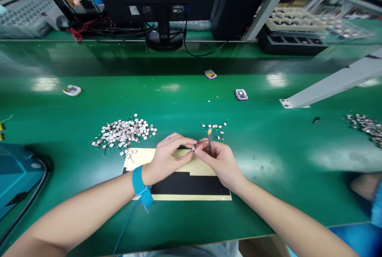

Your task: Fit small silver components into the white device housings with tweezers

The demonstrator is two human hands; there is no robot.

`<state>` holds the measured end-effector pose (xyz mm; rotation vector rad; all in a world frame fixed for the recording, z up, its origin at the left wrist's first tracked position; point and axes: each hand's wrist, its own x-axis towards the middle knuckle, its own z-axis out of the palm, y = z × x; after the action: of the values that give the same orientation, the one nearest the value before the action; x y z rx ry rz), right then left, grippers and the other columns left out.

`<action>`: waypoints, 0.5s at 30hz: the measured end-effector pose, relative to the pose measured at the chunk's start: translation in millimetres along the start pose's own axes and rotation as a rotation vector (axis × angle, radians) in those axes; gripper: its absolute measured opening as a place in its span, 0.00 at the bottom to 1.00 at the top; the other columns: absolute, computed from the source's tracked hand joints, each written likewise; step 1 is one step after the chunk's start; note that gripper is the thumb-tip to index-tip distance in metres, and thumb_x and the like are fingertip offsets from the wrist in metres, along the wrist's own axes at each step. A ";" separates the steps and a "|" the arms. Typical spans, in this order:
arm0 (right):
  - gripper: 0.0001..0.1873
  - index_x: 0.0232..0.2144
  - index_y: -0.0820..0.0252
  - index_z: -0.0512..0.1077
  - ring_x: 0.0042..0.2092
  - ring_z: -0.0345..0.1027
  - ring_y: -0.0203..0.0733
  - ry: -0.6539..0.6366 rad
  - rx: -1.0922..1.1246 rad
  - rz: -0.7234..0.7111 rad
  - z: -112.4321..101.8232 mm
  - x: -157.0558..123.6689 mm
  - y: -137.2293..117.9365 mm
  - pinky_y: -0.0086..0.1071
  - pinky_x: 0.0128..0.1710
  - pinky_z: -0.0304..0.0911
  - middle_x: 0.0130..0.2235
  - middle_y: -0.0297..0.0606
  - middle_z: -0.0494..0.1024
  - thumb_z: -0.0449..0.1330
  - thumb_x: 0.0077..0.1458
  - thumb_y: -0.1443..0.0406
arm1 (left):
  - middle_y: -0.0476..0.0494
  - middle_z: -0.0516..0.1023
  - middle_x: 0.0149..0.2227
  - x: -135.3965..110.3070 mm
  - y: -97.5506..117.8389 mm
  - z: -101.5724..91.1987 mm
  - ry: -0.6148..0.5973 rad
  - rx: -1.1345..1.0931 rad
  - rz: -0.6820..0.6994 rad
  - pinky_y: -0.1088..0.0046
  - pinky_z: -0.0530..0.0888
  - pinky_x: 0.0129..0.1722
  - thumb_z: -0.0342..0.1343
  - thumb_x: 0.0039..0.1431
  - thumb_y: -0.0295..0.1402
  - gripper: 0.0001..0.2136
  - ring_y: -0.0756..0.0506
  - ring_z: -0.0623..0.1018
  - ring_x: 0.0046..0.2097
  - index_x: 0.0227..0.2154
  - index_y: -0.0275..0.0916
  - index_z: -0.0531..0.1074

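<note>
Pinching a tiny silvery piece [193, 150] between thumb and forefinger, the left hand [167, 155] meets the right hand [217, 159] over the middle of a glossy green bench [268, 177]. The left fingers are closed tight on the piece. The right hand's fingertips touch it from the other side, and that hand is also closed around a slim metal tool [210, 142] that stands upright with a yellowish tip. A ring sits on one left finger, and a blue wrist strap [139, 184] with a trailing cord circles the left wrist.

Under both hands lies a flat cream sheet [143, 156], partly covered by a matte black stepped strip [191, 185].

Containers line the far right of the bench. A cream moulded tray [294, 18] with rows of square pockets sits above a black compartment tray [289, 44]. A clear blister tray [343, 30] beside them holds small parts too blurred to name. Stacked clear trays [20, 18] stand at far left.

Loose on the bench, a large heap of small square metallic pieces [123, 131] lies just left of the hands. A sparse cluster [213, 125] lies just beyond them, and another heap [365, 127] sits at far right. Two small rounded pink-edged modules [210, 74] [241, 94] rest farther back, well apart from the hands.
</note>
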<state>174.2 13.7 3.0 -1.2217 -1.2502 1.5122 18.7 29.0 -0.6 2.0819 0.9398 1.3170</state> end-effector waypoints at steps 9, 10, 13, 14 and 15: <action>0.08 0.21 0.60 0.67 0.28 0.59 0.35 0.009 -0.065 -0.006 1.2 2.2 -0.7 0.28 0.25 0.52 0.25 0.33 0.68 0.60 0.43 0.61 | 0.46 0.76 0.30 0.1 -1.1 -0.7 0.001 0.015 0.014 0.77 0.70 0.33 0.58 0.46 0.22 0.08 0.51 0.73 0.31 0.31 0.35 0.69; 0.08 0.21 0.60 0.67 0.28 0.59 0.35 0.012 -0.063 -0.004 1.6 2.6 -1.0 0.28 0.25 0.52 0.25 0.33 0.68 0.60 0.43 0.62 | 0.46 0.76 0.30 -0.4 -1.4 -0.5 -0.002 0.019 0.015 0.77 0.70 0.33 0.59 0.46 0.23 0.08 0.52 0.73 0.31 0.31 0.35 0.69; 0.07 0.19 0.61 0.67 0.28 0.60 0.34 0.024 -0.029 0.018 2.9 4.5 -1.7 0.28 0.25 0.52 0.25 0.33 0.68 0.61 0.40 0.64 | 0.47 0.76 0.29 -2.0 -2.2 -0.3 -0.014 0.025 0.016 0.78 0.70 0.32 0.59 0.46 0.23 0.09 0.52 0.73 0.31 0.32 0.35 0.69; 0.07 0.18 0.61 0.67 0.28 0.60 0.33 0.027 -0.005 0.030 3.1 5.4 -1.9 0.28 0.25 0.53 0.25 0.33 0.68 0.62 0.39 0.65 | 0.47 0.75 0.29 -2.3 -2.5 -0.4 -0.019 0.024 0.015 0.77 0.70 0.32 0.59 0.46 0.23 0.09 0.52 0.73 0.31 0.32 0.35 0.69; 0.08 0.17 0.61 0.66 0.28 0.60 0.33 0.027 0.027 0.040 3.0 6.3 -2.1 0.28 0.26 0.54 0.25 0.32 0.68 0.62 0.38 0.66 | 0.46 0.75 0.29 -2.4 -2.8 -0.6 -0.024 0.022 0.008 0.77 0.70 0.33 0.59 0.46 0.23 0.09 0.51 0.73 0.31 0.32 0.35 0.69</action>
<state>169.9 19.5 4.1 -1.2527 -1.1908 1.5319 16.7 28.9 -3.7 2.1162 0.9407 1.2882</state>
